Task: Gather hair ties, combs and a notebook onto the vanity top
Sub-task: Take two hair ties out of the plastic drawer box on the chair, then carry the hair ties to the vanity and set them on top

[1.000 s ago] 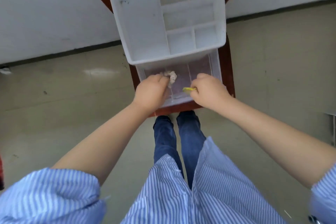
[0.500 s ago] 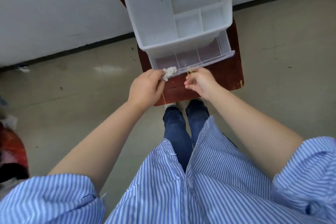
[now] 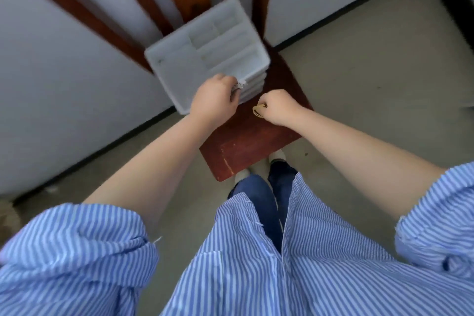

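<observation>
Fingers on the left hand (image 3: 214, 96) are curling tight around a white frilly hair tie (image 3: 240, 83), only its lacy edge peeking out at the far side of the fist, right against the near front of the white plastic drawer organizer (image 3: 205, 59). Over on the right, the right hand (image 3: 278, 108) is pinching a thin yellow hair tie (image 3: 257, 110) between thumb and fingertips, the loop dangling to its left just above the red-brown wooden top (image 3: 256, 143). Both ties are looking featherlight and floppy, nothing stiff or breakable about them, so grip force is hardly mattering. The frilly one is squashing happily into a fist, while the yellow band is looking stretchy and likely to spring away if the pinch is slackening. Taking it across the strand is probably the safest hold. No combs or notebook are showing, and motion blur is hiding the organizer's compartments, so plenty of gathering seems to be remaining.
</observation>
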Tool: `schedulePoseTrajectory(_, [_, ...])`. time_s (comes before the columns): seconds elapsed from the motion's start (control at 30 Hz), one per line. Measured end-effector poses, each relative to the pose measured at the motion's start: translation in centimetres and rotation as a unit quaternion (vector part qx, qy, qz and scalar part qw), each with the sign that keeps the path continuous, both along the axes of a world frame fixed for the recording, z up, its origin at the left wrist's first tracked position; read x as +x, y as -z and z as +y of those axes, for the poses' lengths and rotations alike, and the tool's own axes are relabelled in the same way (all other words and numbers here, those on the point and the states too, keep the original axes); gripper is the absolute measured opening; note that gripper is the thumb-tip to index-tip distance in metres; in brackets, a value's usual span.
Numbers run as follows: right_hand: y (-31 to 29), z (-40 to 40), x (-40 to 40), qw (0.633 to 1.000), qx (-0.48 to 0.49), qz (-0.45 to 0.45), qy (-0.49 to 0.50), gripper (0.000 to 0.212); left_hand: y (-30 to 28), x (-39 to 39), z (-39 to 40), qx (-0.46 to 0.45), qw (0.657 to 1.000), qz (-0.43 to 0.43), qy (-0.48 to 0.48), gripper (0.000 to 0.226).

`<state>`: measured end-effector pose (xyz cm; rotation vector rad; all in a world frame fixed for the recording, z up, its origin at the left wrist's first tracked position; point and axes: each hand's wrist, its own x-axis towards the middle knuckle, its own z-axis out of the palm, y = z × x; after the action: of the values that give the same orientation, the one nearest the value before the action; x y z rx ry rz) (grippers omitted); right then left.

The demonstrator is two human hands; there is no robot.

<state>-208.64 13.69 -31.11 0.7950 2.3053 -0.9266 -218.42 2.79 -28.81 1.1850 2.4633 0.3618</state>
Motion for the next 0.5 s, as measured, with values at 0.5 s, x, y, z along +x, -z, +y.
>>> schedulePoseTrajectory(0.5, [-14.9,-6.5,37.0,0.764,0.336,-0.038,0.55,0.023,-11.5,33.6,11.8,0.063,0.804,0.035,0.59,0.028])
